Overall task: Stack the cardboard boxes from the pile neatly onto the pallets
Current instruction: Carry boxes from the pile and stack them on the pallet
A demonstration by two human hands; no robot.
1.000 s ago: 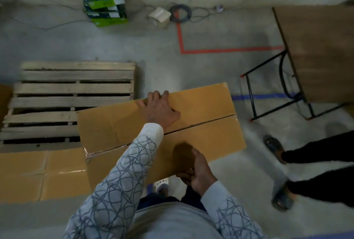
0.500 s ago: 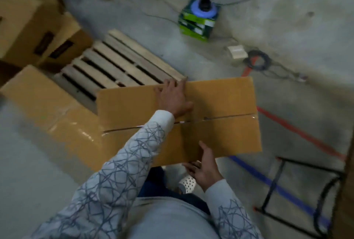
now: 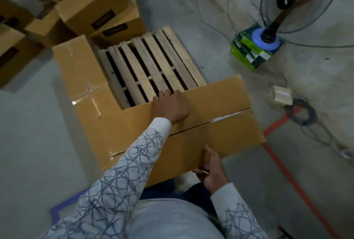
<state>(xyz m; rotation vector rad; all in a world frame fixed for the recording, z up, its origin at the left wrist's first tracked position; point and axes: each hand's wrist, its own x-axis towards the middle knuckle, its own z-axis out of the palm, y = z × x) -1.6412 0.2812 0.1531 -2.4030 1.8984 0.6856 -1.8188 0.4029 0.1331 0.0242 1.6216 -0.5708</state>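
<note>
The left hand (image 3: 170, 105) is pressing flat, fingers hooked over the far edge of the taped brown cardboard box (image 3: 214, 124), while the right hand (image 3: 212, 169) is gripping its near edge from below, sharing the load. The box is hanging over the near end of the slatted wooden pallet (image 3: 153, 66), just beside a placed flat brown box (image 3: 86, 78), probably for flush alignment
</note>
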